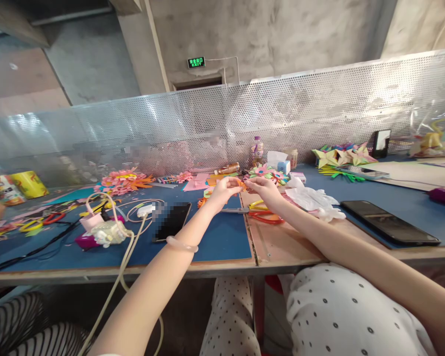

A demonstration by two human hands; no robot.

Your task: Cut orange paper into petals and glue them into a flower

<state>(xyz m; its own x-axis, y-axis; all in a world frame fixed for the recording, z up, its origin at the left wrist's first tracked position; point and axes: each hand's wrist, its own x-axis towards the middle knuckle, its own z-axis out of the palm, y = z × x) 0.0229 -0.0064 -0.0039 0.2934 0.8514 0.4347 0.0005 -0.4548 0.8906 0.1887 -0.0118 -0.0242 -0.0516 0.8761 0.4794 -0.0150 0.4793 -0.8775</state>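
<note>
While both arms stretch out over the counter (222,242), the left hand (222,190) and the right hand (264,187) meet above its far middle, each grip closed in a fingertip pinch on one small orange paper piece (241,184) held between them, just off the surface. At six o'clock from that piece lie scissors (261,213) with orange-red handles, flat on the counter. A dark phone (171,221) rests at eight o'clock from the left hand, and a second phone (389,222) lies well apart at four o'clock from the right hand. Crumpled white plastic (311,200) sits just beside the right wrist at three o'clock. Paper flowers (267,172) lie at twelve o'clock, near the hands.
</note>
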